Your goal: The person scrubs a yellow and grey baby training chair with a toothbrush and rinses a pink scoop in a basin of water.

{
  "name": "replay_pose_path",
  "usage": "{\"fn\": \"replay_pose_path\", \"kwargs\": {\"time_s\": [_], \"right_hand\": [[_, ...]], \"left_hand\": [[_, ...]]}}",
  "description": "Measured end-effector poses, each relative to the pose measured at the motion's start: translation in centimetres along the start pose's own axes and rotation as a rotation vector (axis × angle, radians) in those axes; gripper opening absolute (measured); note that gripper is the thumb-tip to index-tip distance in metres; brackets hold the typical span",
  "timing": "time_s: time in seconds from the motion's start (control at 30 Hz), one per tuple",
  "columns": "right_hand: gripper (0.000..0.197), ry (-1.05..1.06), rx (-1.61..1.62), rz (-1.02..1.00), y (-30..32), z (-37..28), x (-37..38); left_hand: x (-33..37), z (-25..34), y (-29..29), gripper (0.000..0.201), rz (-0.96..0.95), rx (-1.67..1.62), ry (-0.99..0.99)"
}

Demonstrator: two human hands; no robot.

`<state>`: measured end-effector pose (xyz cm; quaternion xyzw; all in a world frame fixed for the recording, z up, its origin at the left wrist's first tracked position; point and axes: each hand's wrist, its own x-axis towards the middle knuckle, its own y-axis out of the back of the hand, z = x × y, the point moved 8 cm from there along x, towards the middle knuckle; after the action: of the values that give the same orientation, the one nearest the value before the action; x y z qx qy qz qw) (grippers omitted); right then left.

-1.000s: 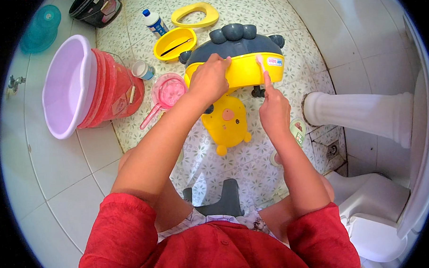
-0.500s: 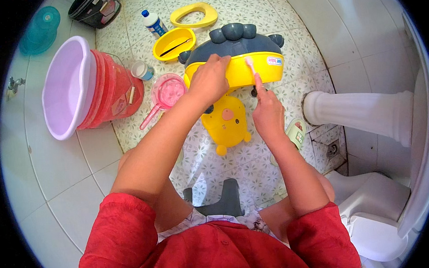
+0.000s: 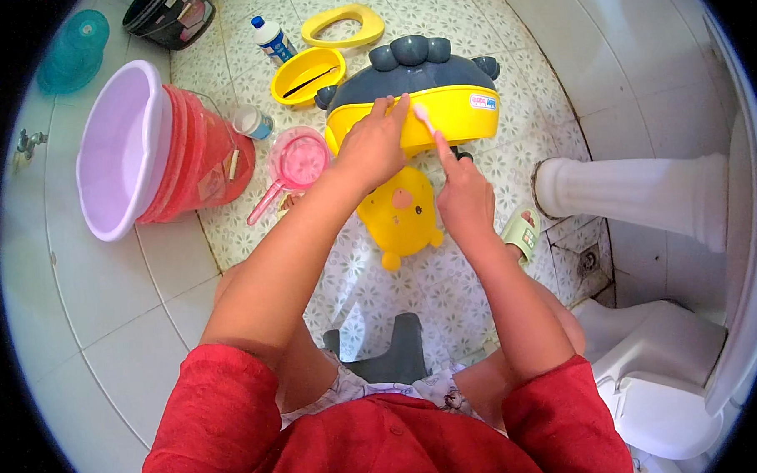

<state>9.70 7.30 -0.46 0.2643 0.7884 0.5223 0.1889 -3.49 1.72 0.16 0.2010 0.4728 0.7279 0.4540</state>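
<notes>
A yellow and dark grey child's potty (image 3: 462, 117) lies tipped on the tiled floor, its bear-face part (image 3: 399, 215) pointing toward me. My left hand (image 3: 375, 141) holds its yellow side, fingertips close to the seam with the grey part; the palm side is hidden. In my right hand (image 3: 466, 196) is a pink toothbrush (image 3: 424, 118), gripped by the handle with the index finger stretched along it. The brush's head touches or nearly touches the yellow side, just right of my left fingertips.
Left stand a red bucket (image 3: 194, 159) with a lilac basin (image 3: 101, 163), a white tub (image 3: 252, 122) and a pink dipper (image 3: 302, 160). Beyond are a yellow bowl (image 3: 285, 77), a bottle (image 3: 276, 44) and a yellow seat ring (image 3: 367, 24). A white pedestal (image 3: 636, 198) stands right.
My right hand and the toothbrush have moved a little left and upward along the yellow side, nearer my left hand. My left fingers look straighter; the potty stays in place.
</notes>
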Motion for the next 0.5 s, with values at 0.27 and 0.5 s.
{"fn": "replay_pose_path", "kwargs": {"time_s": [0.27, 0.5], "right_hand": [[0.068, -0.052, 0.055, 0.057, 0.3, 1.2, 0.6], [0.071, 0.029, 0.009, 0.083, -0.2, 2.5, 0.7]], "left_hand": [[-0.6, -0.5, -0.7, 0.074, 0.061, -0.034, 0.028], [0.0, 0.0, 0.0, 0.068, 0.078, -0.026, -0.009]]}}
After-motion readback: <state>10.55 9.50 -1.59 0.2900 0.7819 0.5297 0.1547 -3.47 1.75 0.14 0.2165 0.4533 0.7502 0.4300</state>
